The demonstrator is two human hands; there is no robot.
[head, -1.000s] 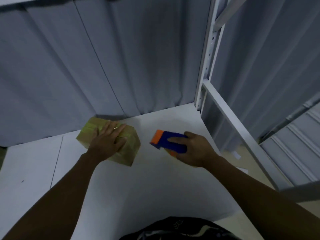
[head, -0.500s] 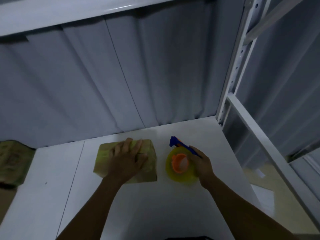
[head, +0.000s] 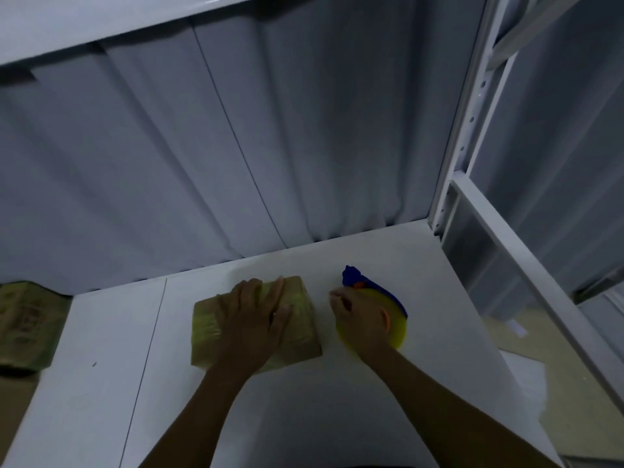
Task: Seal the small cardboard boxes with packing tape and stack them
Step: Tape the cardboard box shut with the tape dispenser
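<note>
A small cardboard box (head: pixel 302 332) sits on the bench (head: pixel 101 400) near its middle, with the left hand (head: pixel 251 319) lying flat on top of it. Just right of the box, apart from it, the tape dispenser (head: pixel 397 329) rests on the bench under the gripping right hand (head: pixel 359 319). More boxes (head: pixel 23 325) stand beyond the bench's left edge. A curtain (head: pixel 236 163) hangs behind, a rack upright (head: pixel 466 146) at the back right corner
</note>
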